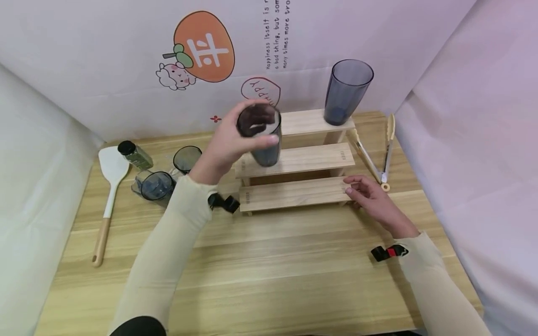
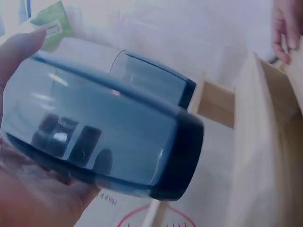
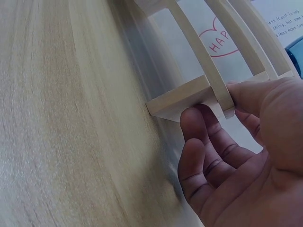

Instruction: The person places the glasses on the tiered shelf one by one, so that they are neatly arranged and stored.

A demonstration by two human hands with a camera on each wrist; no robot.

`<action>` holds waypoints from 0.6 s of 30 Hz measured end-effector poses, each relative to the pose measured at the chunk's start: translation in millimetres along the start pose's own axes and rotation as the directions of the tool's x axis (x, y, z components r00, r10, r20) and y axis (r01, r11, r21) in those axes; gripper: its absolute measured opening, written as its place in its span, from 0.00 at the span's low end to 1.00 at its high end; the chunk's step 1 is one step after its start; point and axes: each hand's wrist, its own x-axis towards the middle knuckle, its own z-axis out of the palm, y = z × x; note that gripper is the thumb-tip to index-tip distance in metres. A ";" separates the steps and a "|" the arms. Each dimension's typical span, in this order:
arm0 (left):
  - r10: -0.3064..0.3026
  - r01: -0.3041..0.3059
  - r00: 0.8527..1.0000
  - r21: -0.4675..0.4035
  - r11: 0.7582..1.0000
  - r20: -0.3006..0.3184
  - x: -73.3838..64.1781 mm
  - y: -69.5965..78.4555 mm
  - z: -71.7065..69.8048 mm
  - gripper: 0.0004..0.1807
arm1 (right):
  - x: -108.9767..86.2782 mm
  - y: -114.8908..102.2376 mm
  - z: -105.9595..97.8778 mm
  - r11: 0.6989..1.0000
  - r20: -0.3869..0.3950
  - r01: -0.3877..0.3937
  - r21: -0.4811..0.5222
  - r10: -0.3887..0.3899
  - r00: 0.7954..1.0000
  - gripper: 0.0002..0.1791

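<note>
My left hand (image 1: 224,145) grips a blue-tinted glass (image 1: 267,153) round its side, above the left part of a three-step wooden rack (image 1: 294,194). Seen from the left wrist, this glass (image 2: 128,127) lies across the view, its dark base away from the palm. At the rack's lowest step, my right hand (image 1: 374,201) holds the right end. In the right wrist view the thumb is on the board (image 3: 201,56) and curled fingers (image 3: 194,125) are at its underside. A second blue-tinted glass (image 1: 346,95) stands upright on the top step's right end.
Left of the rack are a blue-tinted cup (image 1: 157,186), another dark-rimmed cup (image 1: 187,158) partly behind my wrist, a seasoning jar (image 1: 135,155) and a white spatula (image 1: 112,170) with a wooden handle. Tongs (image 1: 384,161) lie right of the rack. White cloth (image 1: 302,42) hangs behind.
</note>
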 end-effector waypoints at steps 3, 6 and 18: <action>0.009 -0.009 0.999 -0.008 1.000 -0.039 26.5 2.7 10.1 0.36 | 0.3 -1.3 -0.5 1.000 -0.007 0.000 -0.006 0.000 1.000 0.21; -0.018 0.020 0.997 0.020 1.000 -0.077 47.7 4.8 19.4 0.38 | 0.5 -1.5 -0.6 1.000 -0.006 -0.003 -0.011 0.003 1.000 0.21; -0.093 0.105 0.985 0.079 0.991 -0.146 92.0 0.6 38.8 0.42 | 2.0 2.5 -1.8 1.000 -0.003 -0.015 -0.004 0.015 1.000 0.20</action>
